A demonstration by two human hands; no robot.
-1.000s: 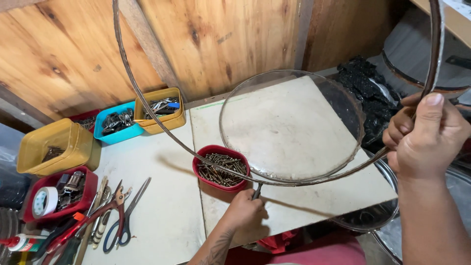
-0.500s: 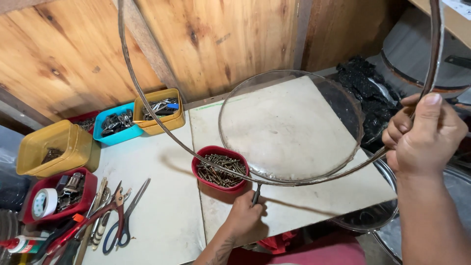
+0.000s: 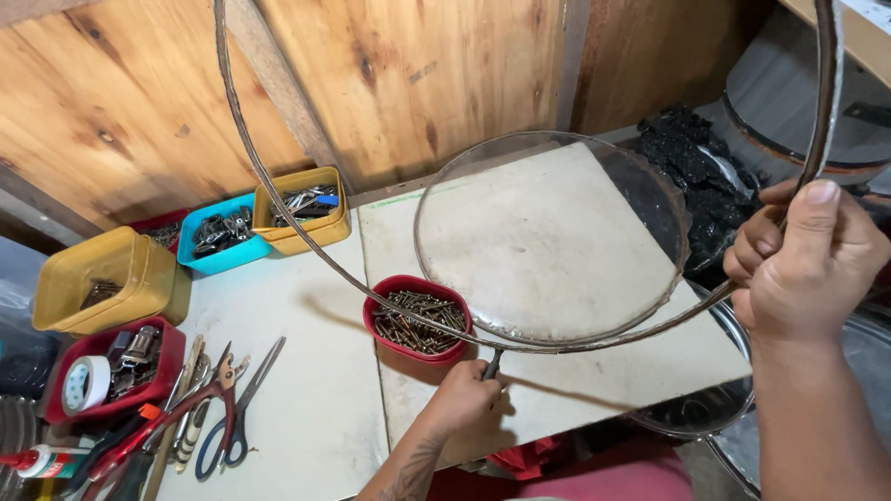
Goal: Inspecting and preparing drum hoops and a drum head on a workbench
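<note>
Head view. The right hand point(image 3: 806, 264) is clenched on a large thin metal hoop point(image 3: 278, 199), thumb pressed flat on the band, holding it upright above the bench point(image 3: 306, 371); the hoop's lower arc sweeps down across the work area and its top leaves the picture. Just behind that arc sits a clear round disc with a dark rim point(image 3: 548, 237), through which the pale bench top shows.

The left hand point(image 3: 464, 397) is closed round a small dark tool handle point(image 3: 491, 365), whose tip meets the lowest part of the hoop where disc and hoop come together. Compared with the two earlier pictures, this hand has drawn slightly nearer to the bench edge while the hoop and the right hand keep almost the same pose; the work at that joint appears to be continuing rather than starting or ending.

A red bowl of dark screws point(image 3: 418, 320) stands just beside the left hand. Farther left lie a blue tray point(image 3: 223, 234) and yellow tray point(image 3: 306, 209) of metal parts, a yellow tub point(image 3: 107, 278), a red box with a tape roll point(image 3: 102, 376), and scissors point(image 3: 232, 408) among pliers.
</note>
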